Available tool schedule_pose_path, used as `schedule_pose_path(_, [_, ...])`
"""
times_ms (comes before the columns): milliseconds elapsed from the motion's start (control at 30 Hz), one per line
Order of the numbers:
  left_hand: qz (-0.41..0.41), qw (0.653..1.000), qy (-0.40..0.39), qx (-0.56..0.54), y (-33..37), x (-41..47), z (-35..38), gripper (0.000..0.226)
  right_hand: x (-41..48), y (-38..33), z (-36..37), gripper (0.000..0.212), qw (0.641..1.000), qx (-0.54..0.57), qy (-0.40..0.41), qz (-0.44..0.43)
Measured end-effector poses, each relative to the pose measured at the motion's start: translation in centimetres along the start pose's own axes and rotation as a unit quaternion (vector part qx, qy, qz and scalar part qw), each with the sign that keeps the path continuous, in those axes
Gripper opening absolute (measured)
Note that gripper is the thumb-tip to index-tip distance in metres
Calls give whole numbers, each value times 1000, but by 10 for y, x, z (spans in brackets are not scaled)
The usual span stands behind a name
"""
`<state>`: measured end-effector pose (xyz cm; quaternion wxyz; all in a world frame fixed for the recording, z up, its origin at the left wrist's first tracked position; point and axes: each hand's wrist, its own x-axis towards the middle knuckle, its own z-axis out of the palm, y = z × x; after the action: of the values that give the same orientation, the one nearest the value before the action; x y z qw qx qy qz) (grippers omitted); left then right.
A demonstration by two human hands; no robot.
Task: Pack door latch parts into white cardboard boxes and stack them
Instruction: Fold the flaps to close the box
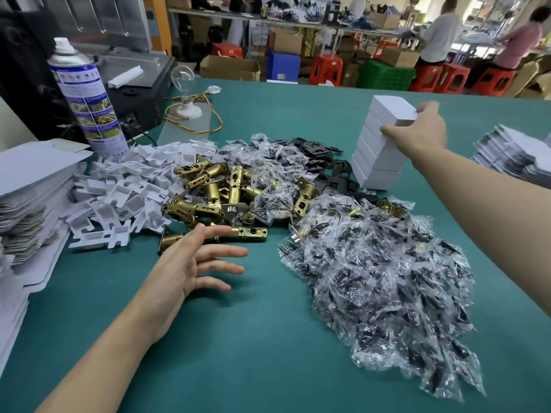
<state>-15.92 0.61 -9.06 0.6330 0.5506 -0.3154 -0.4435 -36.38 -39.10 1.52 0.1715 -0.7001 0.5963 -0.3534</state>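
A stack of several closed white cardboard boxes (377,153) stands on the green table at the right. My right hand (423,129) grips the top box (390,110) by its near end, thumb on one side and fingers on the other. My left hand (193,260) hovers open with spread fingers over the table, just in front of a pile of brass door latches (220,192). White plastic inserts (128,192) lie heaped left of the latches. Clear bags of dark screws (381,278) spread across the middle and right. Black strike plates (319,156) lie behind them.
Flat unfolded white box blanks are stacked at the left edge (32,186) and at the far right (512,153). A tall spray can (86,99) and a light bulb on a wired base (186,93) stand at the back left. Two people work at a far bench.
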Motion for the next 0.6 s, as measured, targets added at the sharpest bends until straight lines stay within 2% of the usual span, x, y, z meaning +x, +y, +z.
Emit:
schedule_pose_path(133, [-4,1000,4,1,-2,2,-2,61,-4,-1,1,93,1000,-7,-12,4])
schedule_pose_path(200, [-3,1000,7,-4,-3,3,-3,59,-11,-6,-2,96,999,-35,30,-21])
schedule_pose_path(267, [-3,1000,7,-8,-5,4,-4,63,-23,-17,-5,85,992,-33,87,-84])
schedule_pose_path(333, [-2,1000,8,-3,-5,5,-4,69,-45,-33,-6,68,984,8,100,-150])
schedule_pose_path(467, [10,1000,28,-1,-4,5,-5,63,-110,-70,2,24,965,55,5,-255])
schedule_pose_path(533, [28,998,52,6,-3,6,-7,56,-150,-88,9,15,955,72,-45,-283])
schedule_pose_path(600, [49,995,81,13,-2,6,-9,50,-192,-102,19,15,944,112,-77,-302])
